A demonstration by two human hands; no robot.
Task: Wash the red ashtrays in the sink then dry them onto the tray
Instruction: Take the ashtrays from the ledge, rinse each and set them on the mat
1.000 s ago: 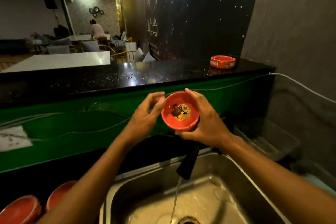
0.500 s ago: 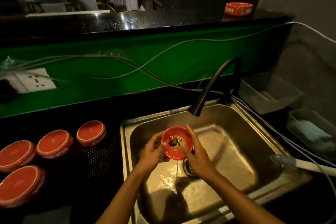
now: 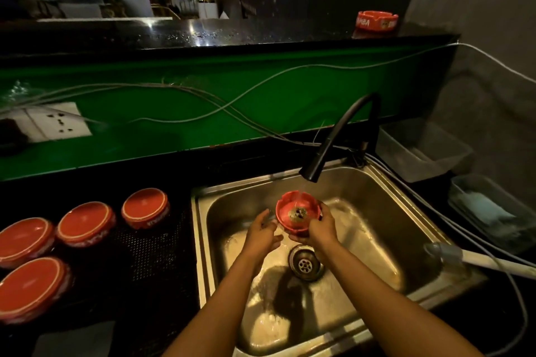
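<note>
Held under the tap (image 3: 333, 142) over the sink (image 3: 377, 211), the wet ashtray (image 3: 298, 215), likely slippery and breakable, is gripped by the right hand (image 3: 322, 226) at its rim, left hand (image 3: 262, 233) open beside it.

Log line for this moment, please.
stage: rinsing | right hand: holds dirty red ashtray under black faucet | left hand: open beside it

Looks like the back side of a bar or cafe counter: a stainless steel sink (image 3: 377, 211) with a black curved tap (image 3: 342, 136) sits below a raised glossy black bar top (image 3: 203, 33). Beyond it, far left, there's a dim seating area with pale tables and chairs (image 3: 95, 6), plus branded red round ashtrays (image 3: 87, 223) drying upside down, near left.
</note>
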